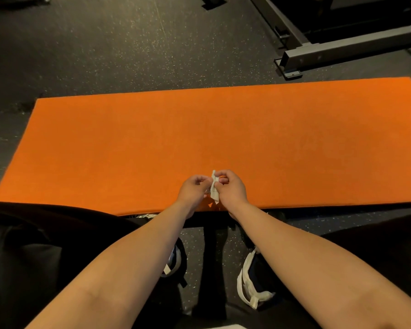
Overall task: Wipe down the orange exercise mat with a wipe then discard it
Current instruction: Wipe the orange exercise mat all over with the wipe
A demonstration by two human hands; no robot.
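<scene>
The orange exercise mat [199, 129] lies flat across the dark speckled floor, running left to right in front of me. Above its near edge I hold a small white wipe [214, 189], folded narrow and hanging down. My left hand [195, 189] pinches it from the left and my right hand [229, 187] pinches it from the right, fingers curled. Both hands sit close together, a little above the mat surface.
A grey metal equipment frame [323, 53] stands on the floor beyond the mat's far right corner. Dark rubber floor [116, 51] stretches behind the mat. My two shoes [252, 283] are at the mat's near edge, below my arms.
</scene>
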